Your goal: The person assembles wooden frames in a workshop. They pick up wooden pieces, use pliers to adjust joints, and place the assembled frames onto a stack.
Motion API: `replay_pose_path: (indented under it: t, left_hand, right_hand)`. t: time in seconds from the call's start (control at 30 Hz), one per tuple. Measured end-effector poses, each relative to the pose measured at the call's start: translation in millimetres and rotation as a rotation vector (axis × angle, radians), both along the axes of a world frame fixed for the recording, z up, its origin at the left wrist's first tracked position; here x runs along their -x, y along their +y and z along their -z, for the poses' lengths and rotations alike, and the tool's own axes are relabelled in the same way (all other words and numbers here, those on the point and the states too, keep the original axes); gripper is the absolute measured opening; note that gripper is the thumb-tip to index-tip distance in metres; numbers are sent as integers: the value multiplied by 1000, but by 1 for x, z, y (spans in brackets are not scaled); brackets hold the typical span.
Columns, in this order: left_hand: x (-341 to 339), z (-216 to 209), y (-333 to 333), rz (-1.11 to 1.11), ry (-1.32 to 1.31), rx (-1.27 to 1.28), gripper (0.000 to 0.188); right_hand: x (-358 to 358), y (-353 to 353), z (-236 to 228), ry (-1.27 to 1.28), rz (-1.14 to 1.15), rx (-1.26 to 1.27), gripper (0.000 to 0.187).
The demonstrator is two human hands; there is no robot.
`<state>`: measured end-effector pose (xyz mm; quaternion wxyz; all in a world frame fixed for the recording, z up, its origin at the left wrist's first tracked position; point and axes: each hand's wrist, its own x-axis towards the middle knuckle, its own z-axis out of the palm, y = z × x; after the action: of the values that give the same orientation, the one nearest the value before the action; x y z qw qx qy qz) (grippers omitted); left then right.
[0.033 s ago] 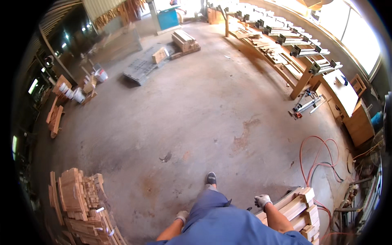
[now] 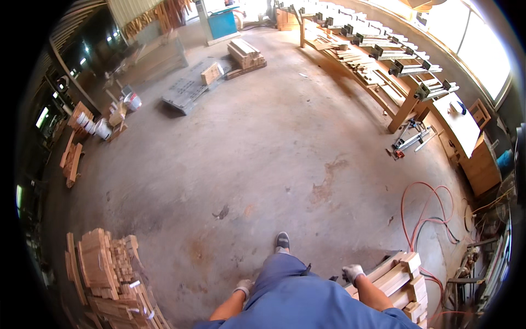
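Observation:
My left hand [image 2: 244, 287], in a pale glove, hangs beside my left thigh. Its fingers are mostly hidden, and nothing shows in its grasp. On the other side, my gloved right hand [image 2: 353, 271] is held out from my hip with its fingers curled in, and no object is visible in it. Close by that hand lies a stack of pale squared timbers [image 2: 395, 279], which my right forearm partly covers. A gap of floor separates my left hand from a pile of wooden boards and strips [image 2: 101, 263] at the lower left.
A long workbench with a row of clamps [image 2: 405, 68] runs along the right. Loose clamps [image 2: 411, 140] lie by its near leg. A red hose [image 2: 404, 211] loops over the floor at right. Farther off are a grey pallet [image 2: 183, 93], stacked timber [image 2: 245, 53] and white buckets [image 2: 103, 129].
The view has shifted very slightly. My hands stay in nearly the same places, with the fingers of my right hand a little differently turned.

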<state>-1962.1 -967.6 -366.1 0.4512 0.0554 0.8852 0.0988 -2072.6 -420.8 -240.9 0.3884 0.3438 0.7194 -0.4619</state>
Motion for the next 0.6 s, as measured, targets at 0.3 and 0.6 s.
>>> replay_pose_path:
  t: [0.3,0.6]
  left_hand:
    - [434,-165,7,-785,176,-264,28]
    - [604,-73,11,-612,298,-252,28]
  right_hand:
    - [117,-23,-73,-100,-383,-216,46]
    - [354,38,36,104,-1119,-318,52]
